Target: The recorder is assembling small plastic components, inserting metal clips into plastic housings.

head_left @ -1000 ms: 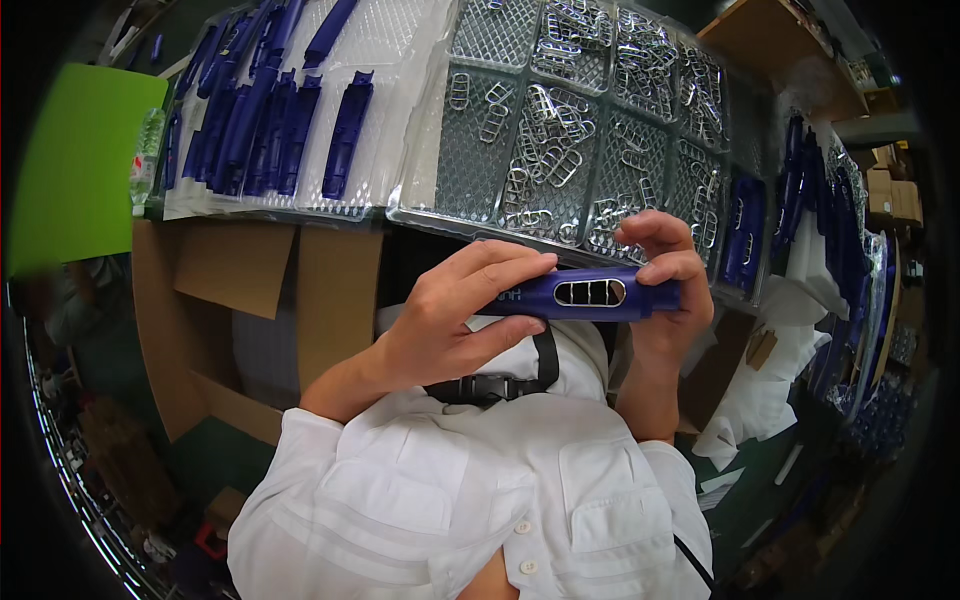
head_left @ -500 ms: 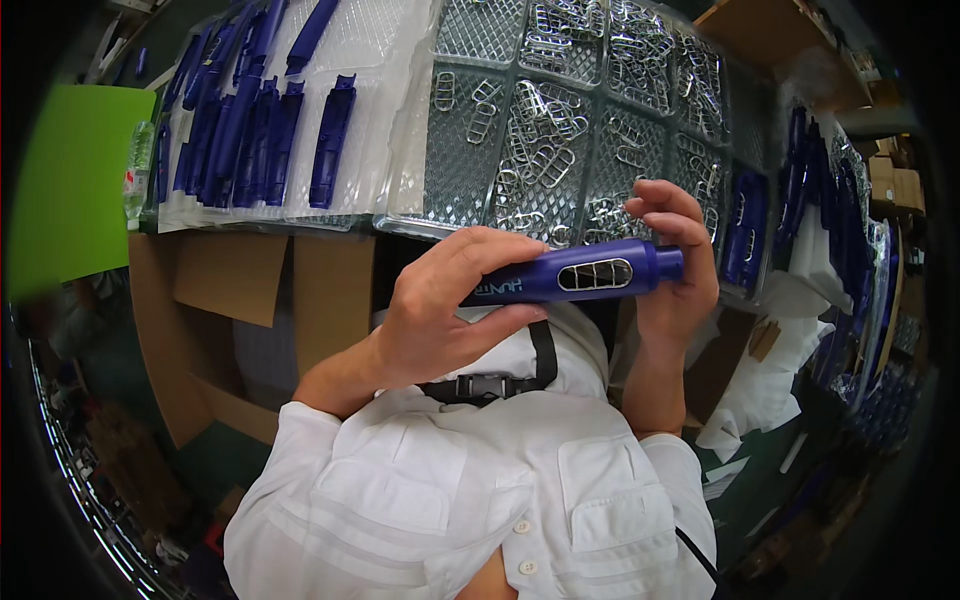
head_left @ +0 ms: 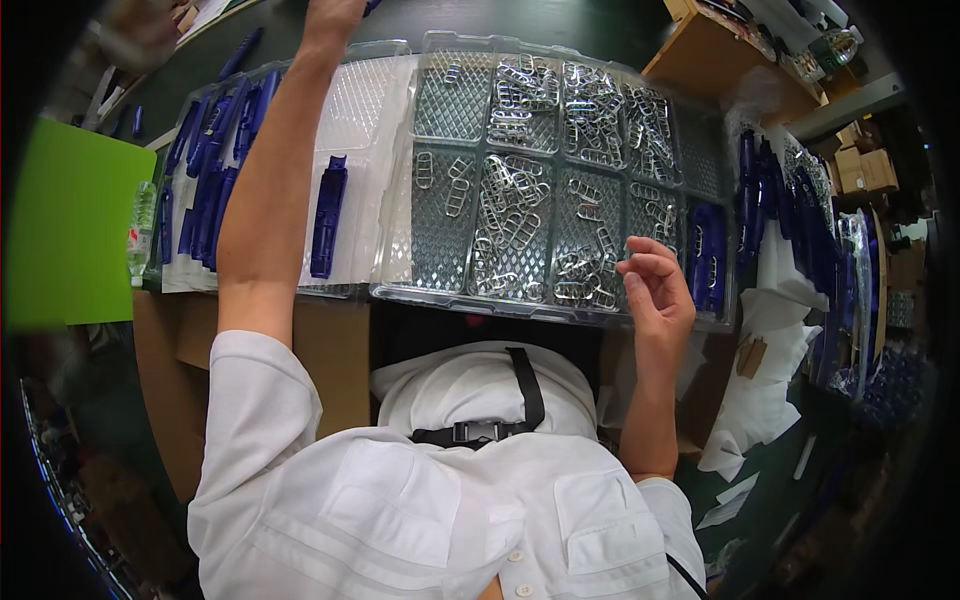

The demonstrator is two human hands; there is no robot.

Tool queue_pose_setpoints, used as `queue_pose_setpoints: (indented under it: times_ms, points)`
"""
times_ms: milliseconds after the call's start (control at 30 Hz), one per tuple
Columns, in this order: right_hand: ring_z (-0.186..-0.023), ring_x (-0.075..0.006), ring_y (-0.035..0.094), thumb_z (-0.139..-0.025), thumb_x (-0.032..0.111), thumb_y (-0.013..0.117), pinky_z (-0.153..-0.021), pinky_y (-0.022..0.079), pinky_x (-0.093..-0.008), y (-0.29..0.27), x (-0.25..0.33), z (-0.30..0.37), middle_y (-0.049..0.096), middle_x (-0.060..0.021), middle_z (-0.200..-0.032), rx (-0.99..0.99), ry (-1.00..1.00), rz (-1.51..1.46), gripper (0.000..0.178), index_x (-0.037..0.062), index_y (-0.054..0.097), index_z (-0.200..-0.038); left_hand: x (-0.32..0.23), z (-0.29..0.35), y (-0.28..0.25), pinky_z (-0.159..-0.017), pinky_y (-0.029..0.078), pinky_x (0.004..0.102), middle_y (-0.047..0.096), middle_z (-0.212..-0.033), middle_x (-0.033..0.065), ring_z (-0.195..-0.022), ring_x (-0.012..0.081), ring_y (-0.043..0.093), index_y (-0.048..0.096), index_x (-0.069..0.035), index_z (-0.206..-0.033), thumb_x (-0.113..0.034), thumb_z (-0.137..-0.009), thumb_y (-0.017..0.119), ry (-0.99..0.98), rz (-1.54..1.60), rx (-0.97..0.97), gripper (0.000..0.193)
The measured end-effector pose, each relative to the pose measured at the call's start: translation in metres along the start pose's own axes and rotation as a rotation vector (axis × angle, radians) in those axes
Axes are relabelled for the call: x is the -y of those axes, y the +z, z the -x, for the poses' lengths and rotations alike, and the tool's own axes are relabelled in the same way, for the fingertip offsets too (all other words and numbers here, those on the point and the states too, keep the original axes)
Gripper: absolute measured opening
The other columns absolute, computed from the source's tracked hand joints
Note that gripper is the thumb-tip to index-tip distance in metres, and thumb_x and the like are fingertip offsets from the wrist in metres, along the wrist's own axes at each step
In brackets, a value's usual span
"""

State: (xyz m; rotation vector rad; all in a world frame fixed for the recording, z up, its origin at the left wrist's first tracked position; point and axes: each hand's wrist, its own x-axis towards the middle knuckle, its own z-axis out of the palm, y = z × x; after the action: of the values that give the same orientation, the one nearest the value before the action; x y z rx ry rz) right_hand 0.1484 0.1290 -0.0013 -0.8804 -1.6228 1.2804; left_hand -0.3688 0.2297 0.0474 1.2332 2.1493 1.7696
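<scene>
My left arm reaches far forward, and my left hand (head_left: 335, 12) is cut off by the top edge, its fingers out of view. A bit of something blue (head_left: 371, 6) shows beside it; whether the hand holds it is hidden. My right hand (head_left: 662, 300) hovers over the near right edge of a clear compartment tray (head_left: 450, 297), fingers loosely bent, nothing visible in them. Several shiny oval metal frames with crossbars (head_left: 515, 200) fill the compartments. Two blue plastic shells (head_left: 707, 255) lie in the right end compartment. One more blue shell (head_left: 328, 215) lies left of the metal frames.
More blue shells (head_left: 205, 170) lie behind my left forearm. At the left stand a plastic bottle (head_left: 141, 230) and a green board (head_left: 75, 225). Below the tray is an open cardboard box (head_left: 165, 370). White wrapping (head_left: 755, 400) and stacked blue parts (head_left: 815, 240) stand at the right.
The blue cylindrical body with the metal frame is gone from in front of me. My left hand has moved far forward and left; my right hand stays near the tray, fingers more bent.
</scene>
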Motion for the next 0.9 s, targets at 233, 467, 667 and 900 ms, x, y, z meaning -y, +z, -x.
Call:
queue_pose_setpoints:
  times_ms: [233,467,667,900]
  points:
    - [-0.086,-0.0094,0.068,-0.095,0.0,0.068,-0.077,0.053,-0.0255,-0.017,-0.003,-0.067,0.074,-0.004,-0.101,-0.101,0.046,0.487,0.019,0.003,0.071,-0.114,-0.076,0.106,-0.098,-0.114,0.038,0.0393,0.065,-0.14,0.0133,-0.137,0.0264,0.056,0.064,-0.003,-0.137,-0.015,-0.106,0.043,0.246,0.379,-0.26,0.04]
    - [-0.103,-0.0329,0.071,-0.096,0.021,0.066,-0.089,0.055,-0.0429,0.031,-0.059,-0.198,0.075,-0.0102,-0.11,0.286,-0.286,1.056,0.023,0.01,0.074,-0.114,-0.038,0.354,-0.266,-0.111,0.04,0.0455,0.058,-0.144,0.0131,-0.128,0.025,0.055,0.048,-0.002,-0.149,-0.024,-0.104,0.045,0.199,0.181,-1.12,0.05]
    - [-0.096,-0.0302,0.071,-0.094,0.017,0.069,-0.087,0.054,-0.039,0.024,-0.082,-0.224,0.074,-0.0123,-0.105,0.384,-0.245,1.179,0.034,0.01,0.069,-0.127,0.102,0.484,-0.35,-0.117,0.029,0.0471,0.051,-0.154,0.0046,-0.141,0.0207,0.044,0.044,-0.012,-0.156,-0.038,-0.104,0.049,-0.558,0.57,-1.411,0.059]
    - [-0.093,-0.0171,0.067,-0.099,0.019,0.067,-0.087,0.052,-0.031,-0.001,-0.111,-0.229,0.072,-0.008,-0.101,0.365,-0.16,0.892,0.028,0.0021,0.07,-0.122,0.133,0.433,-0.364,-0.101,0.051,0.0423,0.058,-0.145,0.0163,-0.127,0.0284,0.061,0.044,-0.007,-0.152,-0.029,-0.11,0.038,-0.491,0.734,-1.089,0.048]
